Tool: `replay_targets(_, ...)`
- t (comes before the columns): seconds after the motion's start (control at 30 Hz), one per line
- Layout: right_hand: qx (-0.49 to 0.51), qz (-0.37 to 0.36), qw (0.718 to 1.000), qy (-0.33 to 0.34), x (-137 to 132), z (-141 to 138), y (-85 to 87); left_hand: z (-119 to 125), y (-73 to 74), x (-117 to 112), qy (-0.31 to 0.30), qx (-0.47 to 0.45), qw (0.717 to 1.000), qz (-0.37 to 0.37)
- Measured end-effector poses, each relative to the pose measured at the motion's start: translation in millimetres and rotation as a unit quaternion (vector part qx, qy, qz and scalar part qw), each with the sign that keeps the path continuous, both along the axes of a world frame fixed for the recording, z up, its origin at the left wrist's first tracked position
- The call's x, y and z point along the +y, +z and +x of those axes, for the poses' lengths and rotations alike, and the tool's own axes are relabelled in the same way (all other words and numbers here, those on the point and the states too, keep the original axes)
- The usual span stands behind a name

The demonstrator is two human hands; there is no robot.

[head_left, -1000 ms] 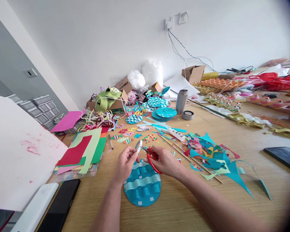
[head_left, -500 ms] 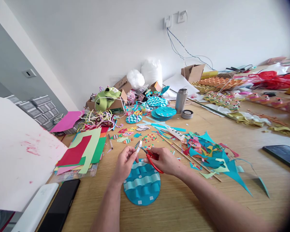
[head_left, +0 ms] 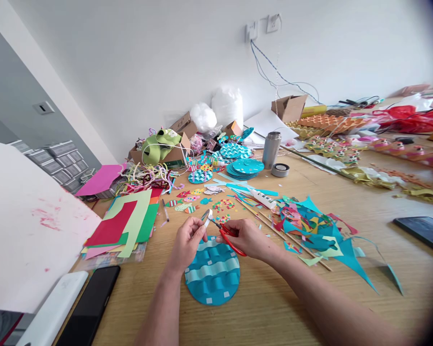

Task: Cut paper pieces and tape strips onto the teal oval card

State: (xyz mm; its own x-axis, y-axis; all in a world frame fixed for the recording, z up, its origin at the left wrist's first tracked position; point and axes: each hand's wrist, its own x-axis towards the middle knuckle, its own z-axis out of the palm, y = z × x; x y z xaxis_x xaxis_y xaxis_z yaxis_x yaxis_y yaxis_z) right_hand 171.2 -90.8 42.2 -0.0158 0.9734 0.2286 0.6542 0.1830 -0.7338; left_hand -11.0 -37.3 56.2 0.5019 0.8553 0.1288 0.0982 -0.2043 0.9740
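Left hand: the left hand (head_left: 187, 241) pinches a small white strip (head_left: 206, 217) between thumb and fingers; the strip stands up from the fingertips, tilted a little to the right.

Right hand: the right hand (head_left: 246, 239) is closed around the red handles of the scissors (head_left: 226, 234); the fingers go through the loops.

Scissors to strip: the blades point up and left from the right hand, and their tips meet the white strip just above the left fingertips. Whether the blades are open or closed on it I cannot tell, they are too small.

Both hands: they are close together, almost touching, and raised a little over the table.

Under the grip: a blue oval paper piece (head_left: 212, 273) with light wavy bands and small white squares lies flat on the wooden table (head_left: 260, 307), directly under and a little nearer than the hands.

Right of the grip: a heap of blue and mixed paper scraps (head_left: 312, 227) and two thin wooden sticks (head_left: 274, 230), close to the right wrist.

Left of the grip: a stack of coloured paper sheets (head_left: 126, 223), well apart from the left hand; nearer to the person, a black phone (head_left: 90, 307).

Beyond the grip: small paper fish (head_left: 183, 206) and a white glue tube (head_left: 261, 198).
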Motion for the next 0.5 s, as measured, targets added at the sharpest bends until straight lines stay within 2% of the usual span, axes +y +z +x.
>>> replay_targets(0.27, -0.005, -0.018, 1.000, -0.003, 0.7, 0.0, 1.2, -0.3, -1.8, 0.6, -0.006, -0.003, 1.000, 0.001)
replay_targets(0.5, -0.006, -0.002, 1.000, 0.000, 2.5, 3.6, -2.6, -1.0, -2.0, 0.8, -0.009, -0.003, 1.000, 0.003)
